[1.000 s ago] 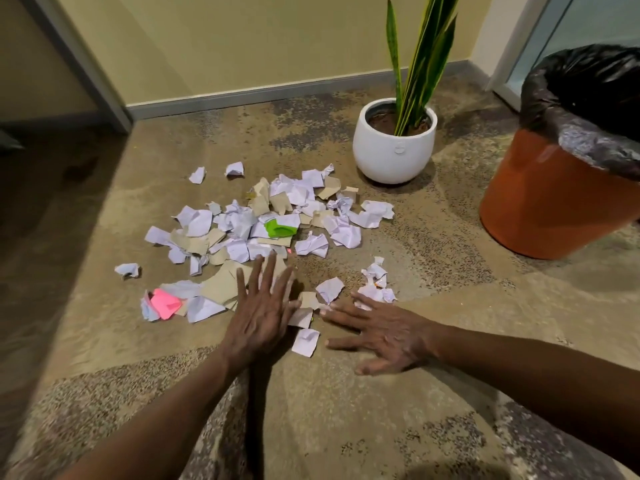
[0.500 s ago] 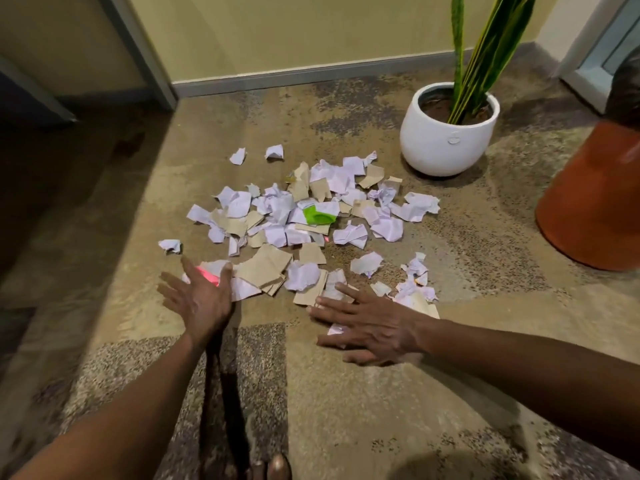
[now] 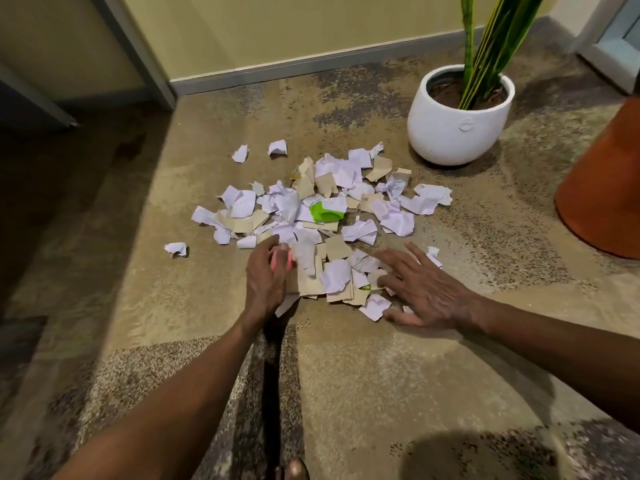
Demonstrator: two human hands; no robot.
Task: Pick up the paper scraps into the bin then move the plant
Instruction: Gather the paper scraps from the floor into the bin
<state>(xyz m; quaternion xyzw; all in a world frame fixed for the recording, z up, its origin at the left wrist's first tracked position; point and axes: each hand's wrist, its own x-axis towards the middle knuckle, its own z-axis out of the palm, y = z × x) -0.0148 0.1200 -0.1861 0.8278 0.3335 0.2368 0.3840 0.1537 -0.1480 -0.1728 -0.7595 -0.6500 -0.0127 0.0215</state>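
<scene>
A heap of white, tan and coloured paper scraps (image 3: 322, 220) lies spread on the floor. My left hand (image 3: 266, 278) stands on edge against the heap's near left side, fingers together, pressed against a pink scrap (image 3: 277, 263) and tan pieces. My right hand (image 3: 422, 289) lies flat with fingers spread on the scraps at the heap's near right side. Neither hand holds anything. The plant (image 3: 491, 46) with long green leaves stands in a white pot (image 3: 453, 133) beyond the heap on the right. The orange bin (image 3: 602, 199) is cut off by the right edge.
Three stray white scraps lie apart from the heap: one at the left (image 3: 176, 248) and two at the back (image 3: 277, 147). A yellow wall with a grey skirting board (image 3: 311, 65) runs behind. A door frame (image 3: 606, 53) stands at the far right. My toes (image 3: 294, 471) show at the bottom.
My left hand has swept right into the heap, pushing the pink and tan scraps inward. My right hand has slid the near right scraps toward the middle. The view has shifted left, cutting off the bin.
</scene>
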